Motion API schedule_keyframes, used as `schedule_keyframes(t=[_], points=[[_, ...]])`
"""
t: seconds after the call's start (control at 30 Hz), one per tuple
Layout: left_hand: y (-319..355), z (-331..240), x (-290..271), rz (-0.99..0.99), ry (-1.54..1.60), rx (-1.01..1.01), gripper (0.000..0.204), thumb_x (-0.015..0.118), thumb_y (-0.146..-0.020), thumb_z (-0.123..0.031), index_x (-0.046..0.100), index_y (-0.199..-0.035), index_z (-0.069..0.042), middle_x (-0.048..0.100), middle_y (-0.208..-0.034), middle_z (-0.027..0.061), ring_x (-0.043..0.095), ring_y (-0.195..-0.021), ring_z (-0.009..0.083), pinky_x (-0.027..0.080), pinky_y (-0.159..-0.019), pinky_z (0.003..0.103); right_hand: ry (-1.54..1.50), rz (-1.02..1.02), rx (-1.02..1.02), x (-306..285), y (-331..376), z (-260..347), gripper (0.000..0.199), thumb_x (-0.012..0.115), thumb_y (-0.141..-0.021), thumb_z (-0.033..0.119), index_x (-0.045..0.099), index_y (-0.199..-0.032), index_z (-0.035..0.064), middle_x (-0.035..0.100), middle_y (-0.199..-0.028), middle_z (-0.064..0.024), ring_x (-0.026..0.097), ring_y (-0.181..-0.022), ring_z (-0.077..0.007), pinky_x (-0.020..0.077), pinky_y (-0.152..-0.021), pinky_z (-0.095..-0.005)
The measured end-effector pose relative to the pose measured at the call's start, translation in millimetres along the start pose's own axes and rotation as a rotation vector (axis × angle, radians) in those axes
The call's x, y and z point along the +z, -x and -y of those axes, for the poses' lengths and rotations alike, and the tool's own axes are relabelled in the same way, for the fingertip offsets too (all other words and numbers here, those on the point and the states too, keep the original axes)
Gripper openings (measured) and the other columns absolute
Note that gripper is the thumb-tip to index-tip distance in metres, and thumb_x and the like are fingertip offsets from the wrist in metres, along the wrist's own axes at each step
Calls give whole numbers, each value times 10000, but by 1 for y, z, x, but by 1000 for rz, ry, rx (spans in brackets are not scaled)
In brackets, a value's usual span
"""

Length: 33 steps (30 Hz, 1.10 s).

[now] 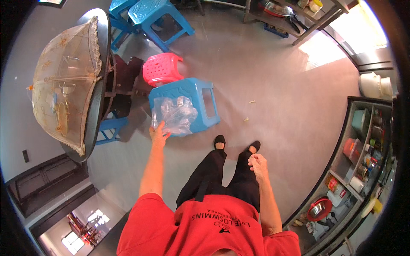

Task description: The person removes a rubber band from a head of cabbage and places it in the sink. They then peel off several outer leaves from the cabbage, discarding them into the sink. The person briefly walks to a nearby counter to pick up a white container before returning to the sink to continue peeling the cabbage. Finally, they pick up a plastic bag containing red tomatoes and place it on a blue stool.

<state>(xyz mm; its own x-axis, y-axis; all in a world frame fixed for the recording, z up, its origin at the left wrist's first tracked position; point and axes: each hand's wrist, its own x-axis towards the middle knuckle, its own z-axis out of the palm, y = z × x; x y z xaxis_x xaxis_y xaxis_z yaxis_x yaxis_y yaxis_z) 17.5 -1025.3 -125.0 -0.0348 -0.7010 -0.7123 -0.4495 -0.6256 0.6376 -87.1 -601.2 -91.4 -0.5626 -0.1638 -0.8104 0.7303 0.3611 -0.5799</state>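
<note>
A crumpled clear plastic bag [174, 114] lies on top of a blue plastic stool [204, 102], left of my feet. My left hand [159, 135] reaches out to the bag and has its near left edge between thumb and fingers. What the bag contains, if anything, is hard to make out through the shiny folds. In front of my right thigh hangs my right hand [258, 165], its fingers curled inward, with nothing visible in them. Just behind the blue stool is a small pink plastic stool [162, 69].
A round table [101, 64] with a mesh food cover [64, 85] stands at the left. More blue stools [156, 17] are at the back. Two small scraps [246, 120] lie on the floor. Open shelves [337, 170] with jars and bowls line the right side.
</note>
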Motion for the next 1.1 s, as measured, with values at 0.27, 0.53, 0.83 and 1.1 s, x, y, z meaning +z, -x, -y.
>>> schedule_keyframes(t=[0.27,0.53,0.83,1.1], points=[[22,11,21,-557,-813,714,1031,775,-647,-376,133,-1435,-205,131,-1406,222,239,-1259,412,300,-979,522,43,66,1,-36,-74,-19,164,541,-836,133,547,-960,25,592,-788,-43,544,-664,-89,437,-536,-215],[8,43,63,-69,-1050,990,728,696,-701,-188,367,-1349,-141,220,-1379,218,288,-1251,389,309,-999,455,479,-84,-205,-63,-192,-58,158,614,-759,135,599,-889,47,620,-772,-107,593,-690,-212,480,-670,-324],[-86,97,52,-381,-838,1154,615,611,-755,-117,342,-1298,-13,375,-1272,203,405,-1157,342,356,-968,395,639,-320,-201,-21,-412,-197,472,697,-699,119,533,-1141,142,545,-971,-158,572,-875,-289,465,-778,-388],[-88,116,41,-488,-797,1149,547,591,-776,-129,370,-1263,-13,392,-1244,189,413,-1141,329,361,-959,391,622,-390,-218,32,-504,-246,496,641,-719,32,486,-1171,162,473,-1018,-145,529,-910,-329,460,-774,-411]])
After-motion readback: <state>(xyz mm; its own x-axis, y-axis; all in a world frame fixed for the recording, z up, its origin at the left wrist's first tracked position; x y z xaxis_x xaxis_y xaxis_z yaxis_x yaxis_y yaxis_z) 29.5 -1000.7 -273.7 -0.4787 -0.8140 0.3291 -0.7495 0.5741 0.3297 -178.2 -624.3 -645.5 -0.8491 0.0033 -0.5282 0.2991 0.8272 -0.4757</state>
